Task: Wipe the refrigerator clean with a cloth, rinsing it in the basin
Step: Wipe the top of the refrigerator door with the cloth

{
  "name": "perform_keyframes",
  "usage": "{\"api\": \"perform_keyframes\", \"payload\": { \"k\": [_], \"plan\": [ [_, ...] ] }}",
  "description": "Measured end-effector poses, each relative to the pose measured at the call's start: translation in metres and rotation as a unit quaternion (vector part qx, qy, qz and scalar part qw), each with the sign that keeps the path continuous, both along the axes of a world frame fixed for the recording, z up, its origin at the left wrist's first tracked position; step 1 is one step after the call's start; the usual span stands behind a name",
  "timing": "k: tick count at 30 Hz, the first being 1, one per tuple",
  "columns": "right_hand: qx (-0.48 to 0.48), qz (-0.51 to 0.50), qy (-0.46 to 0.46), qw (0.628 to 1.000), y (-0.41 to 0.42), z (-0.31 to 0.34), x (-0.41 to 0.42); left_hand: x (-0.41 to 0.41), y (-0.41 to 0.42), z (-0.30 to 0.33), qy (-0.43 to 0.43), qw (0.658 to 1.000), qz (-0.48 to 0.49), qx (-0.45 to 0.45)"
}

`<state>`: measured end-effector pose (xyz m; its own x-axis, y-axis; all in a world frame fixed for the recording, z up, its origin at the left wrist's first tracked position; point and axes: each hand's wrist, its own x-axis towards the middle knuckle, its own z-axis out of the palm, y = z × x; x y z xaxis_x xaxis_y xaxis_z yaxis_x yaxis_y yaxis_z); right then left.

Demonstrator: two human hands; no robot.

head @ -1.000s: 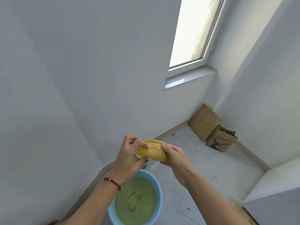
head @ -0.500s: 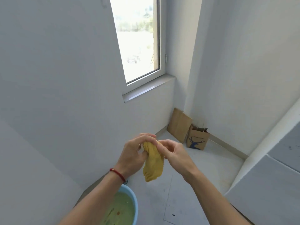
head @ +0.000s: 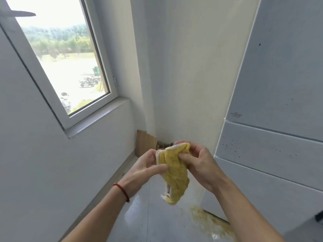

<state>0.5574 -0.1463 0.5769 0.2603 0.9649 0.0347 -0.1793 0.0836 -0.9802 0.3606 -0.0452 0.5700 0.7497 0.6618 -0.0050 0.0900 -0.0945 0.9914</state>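
Both hands hold a yellow cloth (head: 174, 173) up in front of the chest, between the window wall on the left and the fridge (head: 272, 137) on the right. The left hand (head: 143, 172) pinches the cloth's upper left part, its thumb laid across the front of the fabric and its fingers (head: 151, 155) curled behind the white-edged hem. The right hand (head: 201, 163) grips the upper right part, thumb pressed into the yellow pile and fingers (head: 195, 148) bent round the bunched top edge. Below the two grips the cloth hangs loose and crumpled, its lowest tip dangling above the floor (head: 143, 220). A red string bracelet (head: 122, 191) sits on the left wrist. The fridge shows pale grey panels split by horizontal seams, with small dark specks scattered on the middle panel and a small printed label near the upper seam. At the foot of the fridge a yellowish stain (head: 209, 220) spreads over the glossy floor. In the corner behind the hands a brown cardboard sheet (head: 145, 144) leans against the wall, with the top of a paper bag (head: 163, 144) just beside it, mostly hidden by the hands. On the left, a white-framed window (head: 57, 63) with a grey sill looks out on trees, grass and parked scooters.
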Motion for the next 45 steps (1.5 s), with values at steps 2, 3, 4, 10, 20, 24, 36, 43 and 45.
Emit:
{"api": "perform_keyframes", "payload": {
  "k": [2,3,4,10,20,24,36,43,45],
  "plan": [
    [-0.005,-0.034,-0.088,0.996,-0.013,0.013,0.017,0.024,-0.004,0.004,-0.054,0.998,-0.004,-0.025],
    [-0.004,-0.054,-0.151,0.987,-0.021,0.020,0.027,0.038,-0.006,0.007,-0.059,0.998,0.009,-0.012],
    [0.001,-0.077,-0.212,0.974,-0.027,0.027,0.035,0.048,-0.006,0.011,-0.065,0.997,0.030,0.002],
    [0.022,-0.236,-0.208,0.949,-0.051,0.052,0.065,0.097,0.003,0.040,-0.086,0.995,-0.014,0.057],
    [-0.055,-0.186,-0.049,0.980,-0.073,0.045,0.071,0.134,0.029,0.072,-0.083,0.988,-0.126,-0.015],
    [-0.059,-0.067,0.105,0.990,-0.074,0.034,0.054,0.150,0.040,0.059,-0.093,0.962,-0.109,-0.231],
    [-0.194,-0.147,0.014,0.970,-0.066,0.005,0.072,0.137,-0.006,-0.018,0.029,0.987,-0.064,-0.145],
    [-0.267,-0.325,-0.088,0.903,-0.060,-0.018,0.068,0.143,0.004,-0.032,0.071,0.988,0.031,-0.136],
    [-0.257,-0.362,-0.129,0.887,-0.062,-0.019,0.070,0.146,0.012,-0.032,0.104,0.988,0.047,-0.102]
  ]
}}
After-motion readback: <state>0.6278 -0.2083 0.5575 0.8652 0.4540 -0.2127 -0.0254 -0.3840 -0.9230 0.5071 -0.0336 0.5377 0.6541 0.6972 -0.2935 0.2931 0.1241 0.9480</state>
